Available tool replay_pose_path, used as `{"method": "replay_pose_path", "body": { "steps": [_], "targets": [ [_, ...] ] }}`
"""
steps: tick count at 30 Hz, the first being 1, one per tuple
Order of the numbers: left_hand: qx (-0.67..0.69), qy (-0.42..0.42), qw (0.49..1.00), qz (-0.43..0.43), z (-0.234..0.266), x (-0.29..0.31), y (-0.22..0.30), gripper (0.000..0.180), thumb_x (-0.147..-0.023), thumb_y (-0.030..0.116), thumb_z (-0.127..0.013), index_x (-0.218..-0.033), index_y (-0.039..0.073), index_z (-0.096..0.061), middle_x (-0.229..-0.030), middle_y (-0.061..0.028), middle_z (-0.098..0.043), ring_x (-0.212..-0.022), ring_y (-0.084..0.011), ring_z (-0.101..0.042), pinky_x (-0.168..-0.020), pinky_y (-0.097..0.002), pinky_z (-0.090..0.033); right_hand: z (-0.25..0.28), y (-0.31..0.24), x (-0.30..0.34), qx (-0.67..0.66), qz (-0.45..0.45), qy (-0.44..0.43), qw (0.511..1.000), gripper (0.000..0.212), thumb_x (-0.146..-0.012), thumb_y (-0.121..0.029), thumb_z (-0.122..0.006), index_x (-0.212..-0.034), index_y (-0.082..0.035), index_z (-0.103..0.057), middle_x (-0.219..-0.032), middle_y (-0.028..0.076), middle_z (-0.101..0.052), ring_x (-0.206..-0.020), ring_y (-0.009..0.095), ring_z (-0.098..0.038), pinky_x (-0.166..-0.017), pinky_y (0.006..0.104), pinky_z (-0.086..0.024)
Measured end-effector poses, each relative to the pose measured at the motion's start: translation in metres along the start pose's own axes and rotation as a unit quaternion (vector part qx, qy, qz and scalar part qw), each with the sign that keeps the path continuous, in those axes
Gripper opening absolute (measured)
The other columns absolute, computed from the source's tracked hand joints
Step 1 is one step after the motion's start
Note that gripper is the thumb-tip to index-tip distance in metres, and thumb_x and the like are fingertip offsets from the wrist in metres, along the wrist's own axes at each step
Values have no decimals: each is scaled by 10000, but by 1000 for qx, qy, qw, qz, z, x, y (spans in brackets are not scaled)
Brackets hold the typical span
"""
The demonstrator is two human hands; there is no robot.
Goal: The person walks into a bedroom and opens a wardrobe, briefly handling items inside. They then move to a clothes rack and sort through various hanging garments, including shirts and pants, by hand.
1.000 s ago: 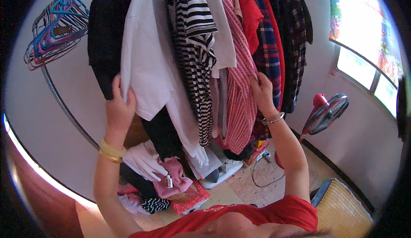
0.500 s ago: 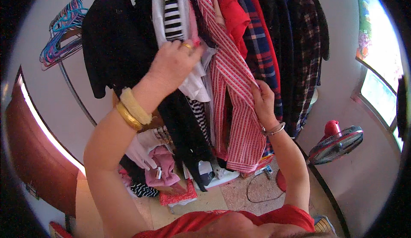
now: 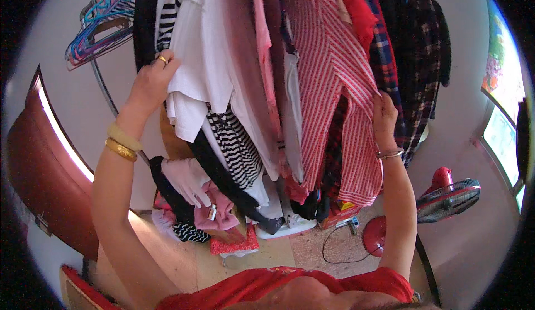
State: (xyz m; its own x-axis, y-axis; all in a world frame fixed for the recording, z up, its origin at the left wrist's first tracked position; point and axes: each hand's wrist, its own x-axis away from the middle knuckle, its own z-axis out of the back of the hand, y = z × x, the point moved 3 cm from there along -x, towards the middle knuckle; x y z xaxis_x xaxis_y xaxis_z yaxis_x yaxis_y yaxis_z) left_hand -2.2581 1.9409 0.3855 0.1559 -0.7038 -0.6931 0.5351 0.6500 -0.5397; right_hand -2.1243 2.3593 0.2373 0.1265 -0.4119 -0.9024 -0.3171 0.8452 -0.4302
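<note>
Clothes hang close together on a rail in front of me. My left hand (image 3: 151, 84) is closed on the edge of a white shirt (image 3: 192, 48) and holds it out to the left. A black-and-white striped garment (image 3: 173, 9) shows beside that hand. My right hand (image 3: 385, 121) grips the sleeve side of a red-and-white striped shirt (image 3: 329, 81) and draws it to the right. Between the two, a pink garment (image 3: 262, 37) and a grey-white one (image 3: 292, 115) hang in the widened gap.
Empty hangers (image 3: 106, 23) bunch at the rail's left end. Dark plaid clothes (image 3: 421, 59) hang at the right. A fan (image 3: 448, 198) stands low on the right, near a window (image 3: 501, 137). Folded clothes (image 3: 214, 210) and a pink glove (image 3: 186, 182) lie below; a brown door (image 3: 50, 176) is left.
My left hand has moved left and down from the middle, taking the white shirt along. My right hand has shifted right with the red striped shirt, so the clothes between are spread apart.
</note>
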Motion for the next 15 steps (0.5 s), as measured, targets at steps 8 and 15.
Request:
{"method": "replay_pose_path", "body": {
  "steps": [8,15],
  "targets": [
    [43,53,997,-44,7,1,-4,251,-633,-59,-469,-866,31,-439,-974,-117,-441,-729,-318,-526,-615,-373,-445,-6,-127,28,61,296,-5,953,204,-722,-61,-503,-922,-27,-484,-938,167,-482,-844,309,-475,-712,369,-391],
    [40,71,995,-50,-7,14,-35,257,-645,-48,-476,-878,59,-456,-988,-83,-464,-764,-319,-521,-631,-369,-445,-168,-200,75,167,431,-411,786,243,-602,-118,-500,-811,-9,-560,-953,142,-498,-1010,280,-425,-812,366,-374]
  ]
}}
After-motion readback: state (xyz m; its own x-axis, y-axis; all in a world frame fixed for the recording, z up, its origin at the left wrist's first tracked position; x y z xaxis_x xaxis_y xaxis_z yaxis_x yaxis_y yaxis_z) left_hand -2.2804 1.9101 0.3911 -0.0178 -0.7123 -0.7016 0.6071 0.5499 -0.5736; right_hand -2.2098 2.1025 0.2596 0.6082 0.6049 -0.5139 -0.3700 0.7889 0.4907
